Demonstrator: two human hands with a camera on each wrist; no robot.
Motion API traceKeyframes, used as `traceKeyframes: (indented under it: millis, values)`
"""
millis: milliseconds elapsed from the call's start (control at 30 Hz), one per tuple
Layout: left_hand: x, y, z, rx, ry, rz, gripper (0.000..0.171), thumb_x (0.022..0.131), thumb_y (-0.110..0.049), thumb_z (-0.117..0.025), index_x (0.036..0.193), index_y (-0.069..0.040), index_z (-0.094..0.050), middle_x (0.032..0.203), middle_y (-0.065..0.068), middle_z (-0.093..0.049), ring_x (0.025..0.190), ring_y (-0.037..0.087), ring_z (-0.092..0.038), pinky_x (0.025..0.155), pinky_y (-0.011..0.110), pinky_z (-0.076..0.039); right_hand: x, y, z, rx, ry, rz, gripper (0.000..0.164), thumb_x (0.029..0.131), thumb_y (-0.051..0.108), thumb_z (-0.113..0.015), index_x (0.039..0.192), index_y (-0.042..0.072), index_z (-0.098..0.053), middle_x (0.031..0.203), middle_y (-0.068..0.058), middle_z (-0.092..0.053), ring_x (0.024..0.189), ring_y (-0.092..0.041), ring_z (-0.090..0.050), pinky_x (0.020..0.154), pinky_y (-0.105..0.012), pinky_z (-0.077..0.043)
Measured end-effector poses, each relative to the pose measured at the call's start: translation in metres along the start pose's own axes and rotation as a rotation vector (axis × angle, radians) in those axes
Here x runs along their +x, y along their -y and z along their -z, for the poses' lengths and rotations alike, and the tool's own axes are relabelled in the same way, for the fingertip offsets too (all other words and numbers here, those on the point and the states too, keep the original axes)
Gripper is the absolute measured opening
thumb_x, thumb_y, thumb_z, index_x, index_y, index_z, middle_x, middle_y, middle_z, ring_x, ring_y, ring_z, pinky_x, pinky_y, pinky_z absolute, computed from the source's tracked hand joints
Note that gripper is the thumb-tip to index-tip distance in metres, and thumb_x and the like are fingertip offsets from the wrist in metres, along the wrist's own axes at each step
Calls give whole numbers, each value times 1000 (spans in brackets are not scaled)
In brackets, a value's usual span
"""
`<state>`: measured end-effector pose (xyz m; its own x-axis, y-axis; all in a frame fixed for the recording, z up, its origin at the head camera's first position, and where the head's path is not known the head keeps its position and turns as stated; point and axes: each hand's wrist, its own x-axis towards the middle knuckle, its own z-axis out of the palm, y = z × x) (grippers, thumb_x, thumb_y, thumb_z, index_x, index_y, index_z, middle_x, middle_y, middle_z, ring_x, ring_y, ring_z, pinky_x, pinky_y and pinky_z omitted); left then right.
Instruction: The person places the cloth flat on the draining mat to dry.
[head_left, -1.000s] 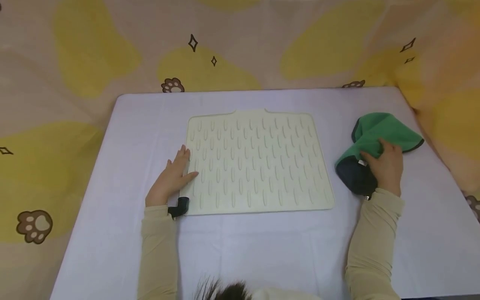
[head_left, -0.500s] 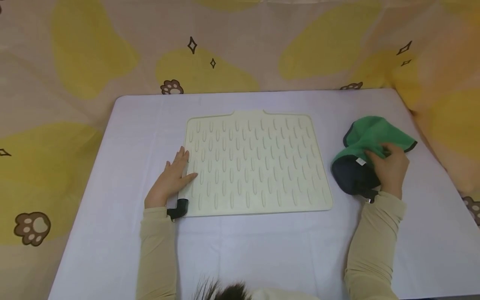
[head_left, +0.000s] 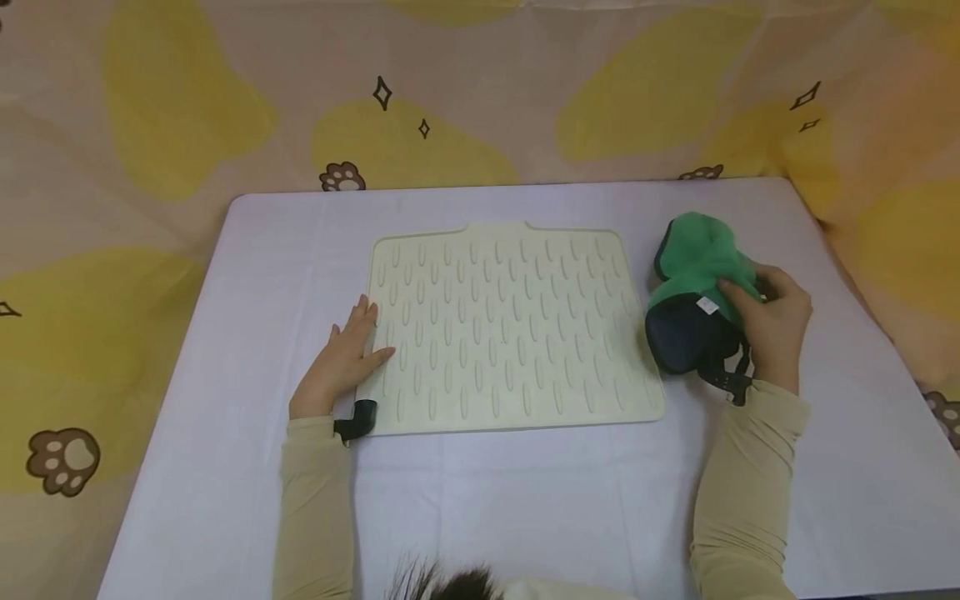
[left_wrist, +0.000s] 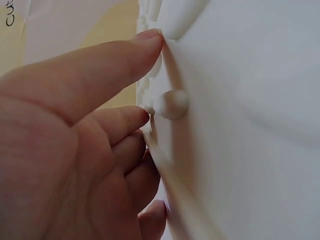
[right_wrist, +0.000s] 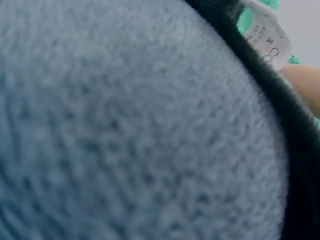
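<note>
Green cloth (head_left: 692,282), pinched by right hand (head_left: 777,321), shifted nearer cream mat (head_left: 510,329)

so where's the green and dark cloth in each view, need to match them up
head: the cloth is right of centre, by the pale mat's right edge, pinched by the right hand
left wrist: not in it
right wrist: its grey-blue face fills most of the picture
shared landmark: the white label, at the upper right in the right wrist view; the left wrist view lacks it
</note>
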<state>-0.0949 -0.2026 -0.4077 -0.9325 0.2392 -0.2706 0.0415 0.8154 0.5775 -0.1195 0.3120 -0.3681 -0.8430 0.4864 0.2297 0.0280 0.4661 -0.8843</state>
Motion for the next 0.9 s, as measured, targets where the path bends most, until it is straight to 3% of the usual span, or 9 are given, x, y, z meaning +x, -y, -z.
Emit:
traceKeyframes:
  millis: [133,267,600,900]
  values:
    - [0,0,0,4,1,4,76,97,-26,-53,148,5,-6,156,16,10,143,31,6,112,53,5,-4,13,-5,319,8,9,22,75,-6,-73,96,1,-73,83,6,-66,82,-9,-58,69,-16,-44]
    - [0,1,-1,1,2,5,76,97,-26,-53,149,5,-6,156,16,9,143,30,6,112,52,5,-8,24,-12,492,36,46,21,73,-13,-72,92,-4,-72,81,-1,-67,80,-13,-58,69,-18,-44]
    - [1,1,-1,9,-1,-2,77,97,-27,-53,148,5,-6,155,17,10,142,32,6,112,54,5,-17,43,-25,597,123,105,20,73,-15,-71,88,-3,-72,84,-5,-67,83,-16,-59,72,-19,-47]
    - [1,0,0,2,6,-1,77,97,-26,-53,148,5,-5,155,16,11,142,32,6,112,53,5,-24,51,-33,597,190,152,22,73,-15,-70,89,-1,-73,86,-3,-68,87,-17,-58,78,-20,-45]
